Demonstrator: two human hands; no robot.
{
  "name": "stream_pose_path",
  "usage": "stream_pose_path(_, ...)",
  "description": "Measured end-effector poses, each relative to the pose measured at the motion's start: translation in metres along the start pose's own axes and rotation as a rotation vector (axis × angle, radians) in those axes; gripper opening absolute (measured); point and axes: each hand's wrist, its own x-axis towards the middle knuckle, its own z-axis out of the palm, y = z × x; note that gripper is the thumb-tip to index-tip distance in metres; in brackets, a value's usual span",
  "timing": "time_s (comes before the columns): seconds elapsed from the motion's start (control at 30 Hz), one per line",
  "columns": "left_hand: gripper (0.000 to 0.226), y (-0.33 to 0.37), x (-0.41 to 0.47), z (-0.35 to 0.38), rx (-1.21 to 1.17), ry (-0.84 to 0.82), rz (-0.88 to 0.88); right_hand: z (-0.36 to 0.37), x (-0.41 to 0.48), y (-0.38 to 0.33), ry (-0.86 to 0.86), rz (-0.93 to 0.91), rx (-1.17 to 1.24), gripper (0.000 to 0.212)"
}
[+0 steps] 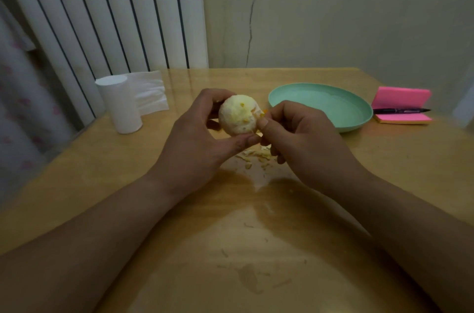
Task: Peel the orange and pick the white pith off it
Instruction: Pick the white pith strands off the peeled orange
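The orange is up off the bench, held in the air between both hands. Its skin looks all but gone. What shows is a pale, pith-coated ball with a few yellow-orange flecks where the flesh peeks through. The left hand has its grip closed around it, fingers curled over the far side and thumb pressed in underneath. The right hand pinches with thumb and forefinger at the fruit's lower right flank. Whether a shred is actually caught between them is too small to tell.

From here I'd say the job is pith-picking, with plenty left. It should go best if the left hand cradles rather than squeezes, so the segments don't burst. The right hand should catch a loose edge with the nail and draw it along the surface, not straight out. Then the fruit gets turned to a fresh patch.

Small scraps lie on the bench right below. A green plate sits just to the right. Beyond it are pink sticky notes with a black pen across them, and a tissue roll stands off to the left.
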Motion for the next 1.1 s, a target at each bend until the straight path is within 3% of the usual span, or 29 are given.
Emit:
stream_pose_path(0.13, 0.066, 0.0012, 0.0008, -0.0002, 0.044, -0.035, 0.05, -0.0003, -0.0004, 0.0011, 0.025, -0.099, -0.185, 0.013)
stream_pose_path(0.6, 0.062, 0.0089, -0.0007, -0.0003, -0.402, -0.158, -0.222, -0.0017, -0.0013, -0.0012, 0.082, -0.15, 0.002, 0.017)
stream_pose_path(1.1, 0.057, 0.0018, 0.0023, -0.0012, -0.534, -0.207, -0.292, -0.005, 0.0007, 0.006, 0.119, -0.117, 0.012, 0.013)
